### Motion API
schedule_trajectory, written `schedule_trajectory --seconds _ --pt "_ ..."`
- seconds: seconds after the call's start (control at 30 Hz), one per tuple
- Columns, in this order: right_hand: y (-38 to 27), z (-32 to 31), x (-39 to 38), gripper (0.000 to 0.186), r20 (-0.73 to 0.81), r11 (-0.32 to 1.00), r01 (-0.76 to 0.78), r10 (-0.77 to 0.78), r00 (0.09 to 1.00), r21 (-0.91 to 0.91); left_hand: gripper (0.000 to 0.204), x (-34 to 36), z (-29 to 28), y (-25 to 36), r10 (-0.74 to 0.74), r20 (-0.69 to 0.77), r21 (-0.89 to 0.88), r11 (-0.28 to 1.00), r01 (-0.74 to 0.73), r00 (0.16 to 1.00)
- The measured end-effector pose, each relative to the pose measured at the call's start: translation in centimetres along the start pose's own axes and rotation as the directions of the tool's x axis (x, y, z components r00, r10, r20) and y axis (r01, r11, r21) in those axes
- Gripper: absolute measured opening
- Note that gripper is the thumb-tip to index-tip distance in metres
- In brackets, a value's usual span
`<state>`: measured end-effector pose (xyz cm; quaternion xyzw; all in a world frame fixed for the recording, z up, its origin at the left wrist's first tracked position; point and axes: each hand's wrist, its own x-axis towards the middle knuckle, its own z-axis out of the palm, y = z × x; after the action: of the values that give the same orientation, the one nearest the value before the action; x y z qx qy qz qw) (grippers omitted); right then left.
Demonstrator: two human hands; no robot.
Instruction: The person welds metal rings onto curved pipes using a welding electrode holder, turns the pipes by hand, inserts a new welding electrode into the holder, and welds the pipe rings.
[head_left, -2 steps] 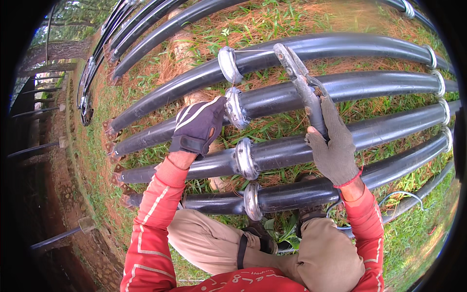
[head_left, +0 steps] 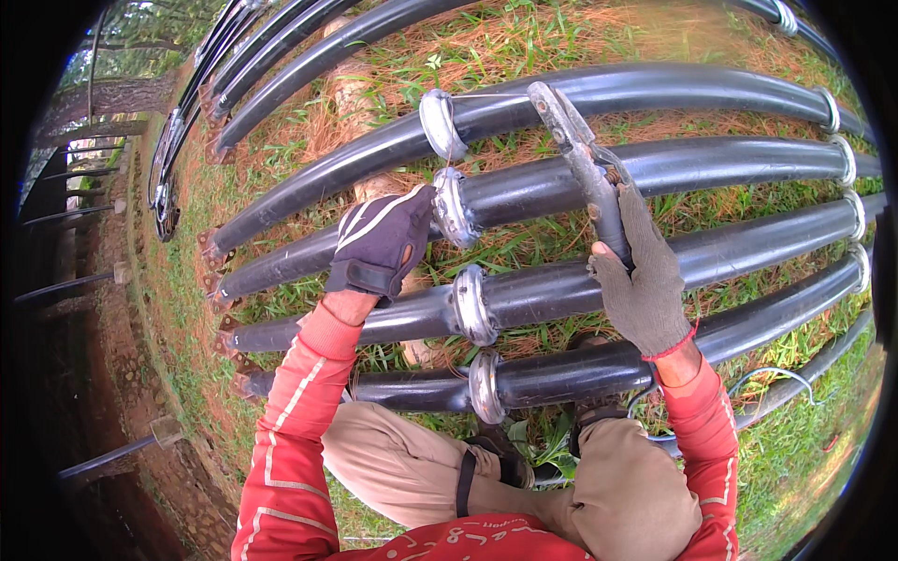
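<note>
In my right hand (head_left: 645, 280), in a grey-brown knit glove, is a worn welding electrode holder (head_left: 589, 173), fingers wrapped round its handle. A thin rod (head_left: 491, 96) runs left from its tip toward the silver collar (head_left: 441, 124) on the farthest of the near black poles (head_left: 599, 93). My left hand (head_left: 382, 241), in a dark glove with pale stripes, is closed beside the silver collar (head_left: 455, 208) on the second pole (head_left: 533, 192). What its fingers hold, if anything, is hidden. Nearer to me are two more collared poles, the third (head_left: 552, 290) and the fourth (head_left: 599, 374).
Rusty end plates (head_left: 210, 245) finish the poles at left. White bands (head_left: 831, 110) ring their right ends. More black poles (head_left: 309, 79) lie beyond, over a log (head_left: 351, 93). A light-blue cable (head_left: 776, 374) curls at lower right. My bent legs (head_left: 636, 481) are close to the nearest pole.
</note>
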<state>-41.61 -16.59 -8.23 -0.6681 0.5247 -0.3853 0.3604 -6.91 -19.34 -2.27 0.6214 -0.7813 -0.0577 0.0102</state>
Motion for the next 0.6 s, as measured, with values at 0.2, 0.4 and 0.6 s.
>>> schedule_trajectory --seconds 0.2,0.4,0.6 --pt "0.3 0.0 0.0 0.070 0.020 0.999 -0.054 0.054 0.998 0.007 0.030 -0.1 0.0 -0.2 0.007 -0.006 0.000 1.000 -0.007 1.000" --pt "0.6 0.3 -0.2 0.069 -0.004 1.000 -0.013 0.014 1.000 0.017 0.033 -0.1 0.2 -0.4 0.035 -0.008 0.012 0.999 -0.035 0.999" --pt "0.1 0.3 -0.1 0.069 0.000 0.992 -0.048 0.048 0.999 0.119 0.035 -0.5 0.9 -1.2 0.066 -0.008 0.033 0.997 -0.066 0.998"
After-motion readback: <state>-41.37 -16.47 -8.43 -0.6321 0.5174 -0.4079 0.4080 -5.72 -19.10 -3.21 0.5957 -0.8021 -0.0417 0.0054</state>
